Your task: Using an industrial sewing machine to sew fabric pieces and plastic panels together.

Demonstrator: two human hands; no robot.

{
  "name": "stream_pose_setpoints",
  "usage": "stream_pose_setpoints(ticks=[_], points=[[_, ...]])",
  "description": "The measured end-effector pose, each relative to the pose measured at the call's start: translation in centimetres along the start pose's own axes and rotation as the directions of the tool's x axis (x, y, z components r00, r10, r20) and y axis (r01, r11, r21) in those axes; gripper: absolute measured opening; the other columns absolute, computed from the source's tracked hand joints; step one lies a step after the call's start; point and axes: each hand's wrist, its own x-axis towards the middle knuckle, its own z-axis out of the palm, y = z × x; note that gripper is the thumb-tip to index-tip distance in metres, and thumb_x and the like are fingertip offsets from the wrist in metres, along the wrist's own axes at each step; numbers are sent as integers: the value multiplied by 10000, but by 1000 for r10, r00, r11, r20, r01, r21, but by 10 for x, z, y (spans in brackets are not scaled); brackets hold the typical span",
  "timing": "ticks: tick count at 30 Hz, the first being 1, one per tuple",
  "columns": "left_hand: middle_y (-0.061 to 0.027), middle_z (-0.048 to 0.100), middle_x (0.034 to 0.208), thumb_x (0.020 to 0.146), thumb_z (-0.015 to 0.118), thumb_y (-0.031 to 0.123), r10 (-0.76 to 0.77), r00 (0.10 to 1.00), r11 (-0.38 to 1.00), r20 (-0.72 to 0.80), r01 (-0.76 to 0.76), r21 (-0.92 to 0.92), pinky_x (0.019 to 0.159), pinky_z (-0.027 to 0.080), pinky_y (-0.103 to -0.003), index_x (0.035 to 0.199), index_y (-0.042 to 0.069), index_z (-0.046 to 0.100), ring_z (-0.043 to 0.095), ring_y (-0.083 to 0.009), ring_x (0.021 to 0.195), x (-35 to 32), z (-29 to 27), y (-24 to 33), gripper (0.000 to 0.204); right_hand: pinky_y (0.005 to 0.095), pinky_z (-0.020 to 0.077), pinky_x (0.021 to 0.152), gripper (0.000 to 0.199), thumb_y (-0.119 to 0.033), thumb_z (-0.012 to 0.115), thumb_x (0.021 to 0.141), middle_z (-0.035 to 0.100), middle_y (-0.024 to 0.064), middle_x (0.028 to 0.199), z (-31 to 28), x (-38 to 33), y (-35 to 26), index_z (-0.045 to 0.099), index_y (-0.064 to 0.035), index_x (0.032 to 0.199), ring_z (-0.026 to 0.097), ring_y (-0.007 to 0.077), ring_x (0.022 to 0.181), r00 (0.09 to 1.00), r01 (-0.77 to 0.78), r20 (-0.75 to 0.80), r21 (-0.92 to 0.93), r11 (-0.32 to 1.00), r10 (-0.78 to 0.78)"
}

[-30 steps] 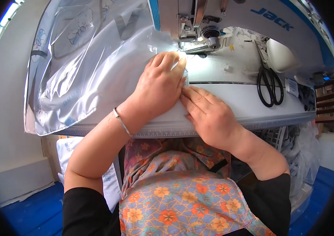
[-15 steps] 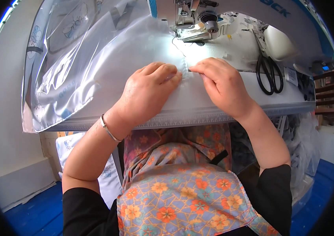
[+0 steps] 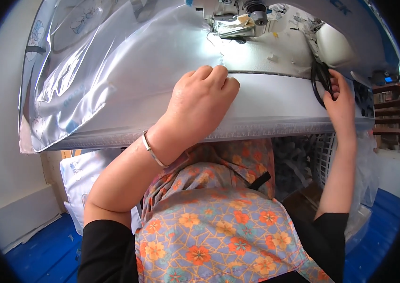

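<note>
Glossy white fabric [image 3: 129, 85] with blue printed figures covers the left and middle of the sewing table, running up to the lit needle area. Over its right edge my left hand [image 3: 202, 99] is closed in a fist, knuckles up, gripping the fabric; the fingertips are hidden beneath. At the right of the table my right hand [image 3: 341, 101] has its fingers curled round a handle of the black-handled scissors [image 3: 320, 73]. The scissors lie on the tabletop, blades pointing away. Straight ahead of my left hand is the sewing machine [image 3: 256, 16].
A clear ruler strip [image 3: 275, 126] runs along the table's front edge. Thread scraps lie by the machine, near a white rounded object [image 3: 334, 47]. Below the table are a white plastic basket [image 3: 323, 153] and more printed white fabric [image 3: 79, 172]. A wooden chair [image 3: 391, 111] stands at right.
My right hand has left the fabric edge and moved right to take hold of the scissors' handle. My left hand has shifted slightly right and curled into a fist.
</note>
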Motion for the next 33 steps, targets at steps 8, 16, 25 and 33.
stream_pose_setpoints(ticks=[8,16,25,33], points=[[-35,519,804,717,627,102,-101,984,995,-146,102,1,625,488,-330,840,89,588,557,-199,713,-13,6,9,130,246,436,651,749,-146,725,742,564,0,851,-46,35,-68,505,-73,1454,534,83,743,583,-191,799,311,931,-147],[-20,559,817,693,653,98,-86,978,995,-191,74,-69,631,502,-321,859,82,629,596,-185,732,-15,6,8,168,247,423,525,565,-221,814,814,637,6,741,-12,78,-131,631,-90,1332,547,71,581,205,27,974,91,995,-95],[-51,633,885,689,671,92,55,966,988,-254,-89,-127,661,532,-308,905,34,681,638,-193,769,-16,-2,7,223,248,431,520,477,-147,846,789,677,26,718,2,80,-151,700,-60,1235,571,69,585,165,6,979,124,992,-123],[-78,672,935,755,724,104,213,977,921,-3,-202,-334,690,557,-324,1055,22,721,657,-188,790,-45,-43,32,312,291,501,716,620,-294,880,719,719,123,980,-54,41,-79,672,-8,1228,609,148,763,523,212,844,11,977,-123]])
